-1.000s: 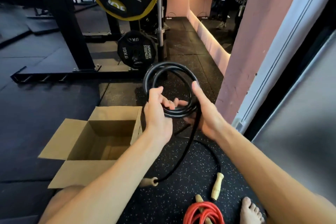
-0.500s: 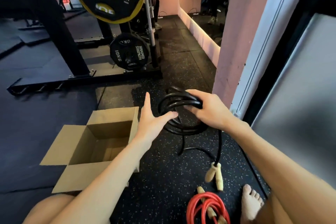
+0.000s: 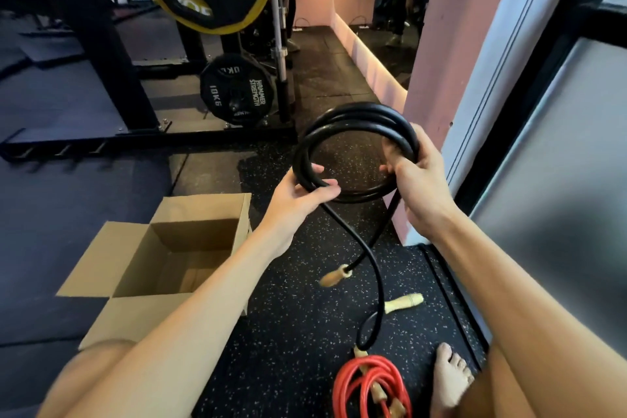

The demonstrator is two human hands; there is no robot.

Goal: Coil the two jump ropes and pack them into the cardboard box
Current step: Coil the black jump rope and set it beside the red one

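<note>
Coiling thick black rubber jump rope [image 3: 356,142]: loops now stacked flat, raised since half second ago. Right hand [image 3: 415,180] clamped on coil's right side; left hand [image 3: 298,195] closed on left side, back on rope after open reach. Two tails hang free, wooden handles [image 3: 334,276] loose near floor. Red coiled rope [image 3: 371,387] on floor, near. Open cardboard box [image 3: 163,268] left, nothing seen inside. Judgement: few wraps left.

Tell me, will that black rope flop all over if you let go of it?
Probably it would spring loose: the black rope looks thick and rubbery, and both the left hand and the right hand grip the coil. Its free ends bend in smooth curves, so it seems springy rather than limp. The wooden handles would likely swing and clatter.
</note>
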